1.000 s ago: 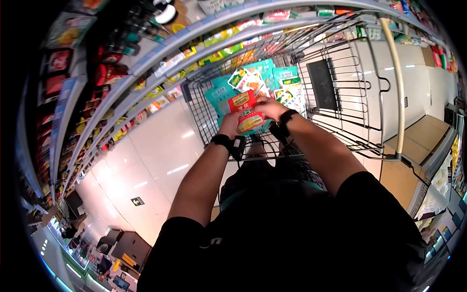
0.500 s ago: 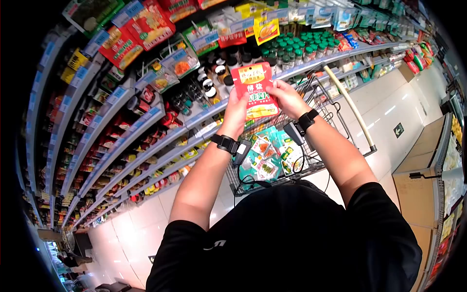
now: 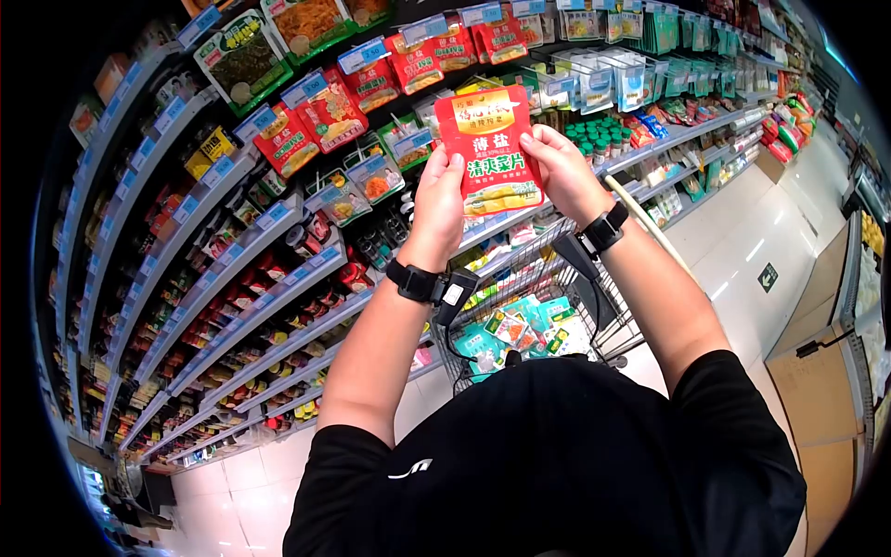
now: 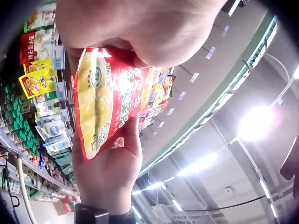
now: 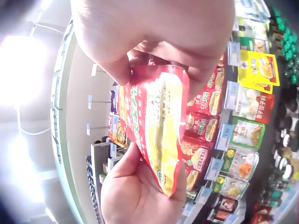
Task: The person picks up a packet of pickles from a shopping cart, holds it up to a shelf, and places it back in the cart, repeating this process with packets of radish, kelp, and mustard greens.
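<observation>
A red and yellow packet of pickled vegetables (image 3: 492, 148) is held upright, its printed front facing the head camera. My left hand (image 3: 436, 209) grips its left edge with the thumb over the front. On the opposite edge, my right hand (image 3: 568, 176) pinches the packet the same way. The left wrist view shows the packet (image 4: 110, 100) slanting between both hands, its yellow lower part nearest the camera. In the right wrist view the packet (image 5: 161, 112) hides part of the fingers behind it.
Below the hands stands a wire shopping cart (image 3: 529, 260) with several teal and white packets (image 3: 515, 327) inside. Ahead, a shelf hangs similar red packets (image 3: 367, 82) over price tags, with green-capped jars (image 3: 603, 139) to the right. Cardboard boxes (image 3: 817, 390) stand at the right.
Both hands have raised the packet from over the cart up in front of the shelf. The head view has tilted up from the cart to the shelves.
</observation>
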Motion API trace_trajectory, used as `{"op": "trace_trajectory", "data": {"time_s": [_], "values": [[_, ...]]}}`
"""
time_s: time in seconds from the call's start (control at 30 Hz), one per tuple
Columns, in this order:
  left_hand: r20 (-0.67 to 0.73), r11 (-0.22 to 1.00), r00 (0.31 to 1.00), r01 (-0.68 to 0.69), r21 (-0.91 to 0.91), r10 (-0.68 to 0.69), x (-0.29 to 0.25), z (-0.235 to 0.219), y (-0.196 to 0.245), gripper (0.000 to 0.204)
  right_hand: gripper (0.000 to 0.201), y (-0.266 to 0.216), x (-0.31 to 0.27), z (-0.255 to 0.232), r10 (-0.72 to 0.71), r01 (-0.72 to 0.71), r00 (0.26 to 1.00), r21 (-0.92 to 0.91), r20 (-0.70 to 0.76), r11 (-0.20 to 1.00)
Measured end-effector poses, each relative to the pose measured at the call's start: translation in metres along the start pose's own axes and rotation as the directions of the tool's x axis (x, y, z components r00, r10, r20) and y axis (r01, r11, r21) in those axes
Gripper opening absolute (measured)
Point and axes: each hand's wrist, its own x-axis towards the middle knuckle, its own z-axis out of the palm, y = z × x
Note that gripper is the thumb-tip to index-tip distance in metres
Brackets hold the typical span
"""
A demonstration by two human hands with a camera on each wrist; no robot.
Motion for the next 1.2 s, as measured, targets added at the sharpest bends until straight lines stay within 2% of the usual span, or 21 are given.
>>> {"op": "trace_trajectory", "data": {"time_s": [0.2, 0.27, 0.4, 0.47, 0.57, 0.6, 0.63, 0.67, 0.7, 0.73, 0.77, 0.8, 0.83, 0.87, 0.93, 1.0, 1.03, 1.07, 1.2], "values": [[0.029, 0.999, 0.999, -0.03, 0.015, 0.03, 0.001, 0.011, 0.009, 0.029, 0.019, -0.008, 0.002, -0.008, -0.037, 0.038, 0.999, -0.029, 0.037, 0.999], [0.042, 1.0, 0.999, -0.024, 0.018, 0.023, 0.0, 0.014, 0.011, 0.029, 0.022, -0.015, -0.004, -0.009, -0.023, 0.033, 0.997, -0.129, 0.08, 0.991], [0.021, 0.998, 0.999, -0.051, 0.023, 0.05, -0.002, 0.017, 0.007, 0.029, 0.019, -0.02, -0.003, -0.023, 0.013, 0.005, 0.997, -0.235, 0.073, 0.972], [0.007, 0.996, 0.997, -0.079, 0.038, 0.078, -0.005, 0.019, 0.007, 0.028, 0.019, -0.013, 0.001, -0.047, -0.043, 0.054, 0.998, -0.296, 0.044, 0.954], [-0.015, 0.994, 0.995, -0.099, 0.051, 0.1, -0.009, 0.019, 0.005, 0.029, 0.028, -0.009, -0.005, -0.135, -0.062, -0.032, 0.982, -0.478, -0.178, 0.878], [-0.018, 0.992, 0.993, -0.111, 0.053, 0.112, -0.012, 0.02, 0.006, 0.029, 0.031, 0.002, -0.007, -0.191, -0.136, -0.056, 0.963, -0.671, -0.231, 0.739], [-0.018, 0.992, 0.993, -0.116, 0.058, 0.117, -0.015, 0.021, 0.008, 0.029, 0.036, 0.021, -0.013, -0.263, -0.227, -0.035, 0.95, -0.795, -0.215, 0.606], [-0.041, 0.99, 0.99, -0.131, 0.058, 0.133, -0.019, 0.025, 0.013, 0.029, 0.044, 0.032, -0.034, -0.315, -0.314, -0.112, 0.915, -0.908, -0.253, 0.404], [-0.053, 0.988, 0.989, -0.137, 0.071, 0.141, -0.024, 0.029, 0.017, 0.029, 0.05, 0.016, -0.067, -0.326, -0.194, -0.319, 0.92, -0.938, -0.341, 0.139], [-0.068, 0.986, 0.987, -0.143, 0.084, 0.149, -0.028, 0.033, 0.018, 0.029, 0.059, 0.031, -0.095, -0.382, -0.23, -0.289, 0.938, -0.952, -0.26, -0.099], [-0.082, 0.985, 0.984, -0.153, 0.079, 0.16, -0.028, 0.035, 0.017, 0.029, 0.066, 0.018, -0.125, -0.375, -0.089, -0.521, 0.854, -0.84, -0.513, -0.155], [-0.105, 0.983, 0.979, -0.166, 0.08, 0.174, -0.03, 0.037, 0.016, 0.029, 0.068, 0.014, -0.148, -0.387, 0.004, -0.579, 0.803, -0.781, -0.597, -0.235], [-0.103, 0.98, 0.978, -0.17, 0.1, 0.18, -0.031, 0.041, 0.015, 0.03, 0.061, 0.019, -0.169, -0.418, 0.044, -0.591, 0.786, -0.771, -0.617, -0.237], [-0.096, 0.977, 0.978, -0.173, 0.121, 0.185, -0.03, 0.047, 0.012, 0.032, 0.061, 0.019, -0.183, -0.44, 0.149, -0.629, 0.73, -0.741, -0.666, -0.235], [-0.124, 0.974, 0.972, -0.186, 0.13, 0.202, -0.028, 0.063, 0.002, 0.032, 0.048, 0.027, -0.213, -0.468, 0.273, -0.488, 0.771, -0.809, -0.575, -0.327], [-0.155, 0.964, 0.962, -0.194, 0.182, 0.223, -0.026, 0.082, -0.013, 0.032, 0.035, 0.019, -0.226, -0.441, 0.274, -0.653, 0.724, -0.757, -0.633, -0.025], [-0.159, 0.965, 0.962, -0.193, 0.179, 0.222, -0.024, 0.094, -0.02, 0.032, 0.027, 0.022, -0.23, -0.444, 0.219, -0.603, 0.767, -0.794, -0.603, -0.074], [-0.168, 0.968, 0.963, -0.18, 0.173, 0.209, -0.022, 0.104, -0.027, 0.032, 0.03, 0.023, -0.231, -0.449, 0.226, -0.546, 0.799, -0.83, -0.558, -0.119], [-0.219, 0.983, 0.966, -0.107, 0.146, 0.138, -0.02, 0.139, -0.059, 0.031, 0.032, 0.026, -0.228, -0.467, 0.249, -0.481, 0.829, -0.866, -0.5, -0.139]]}}
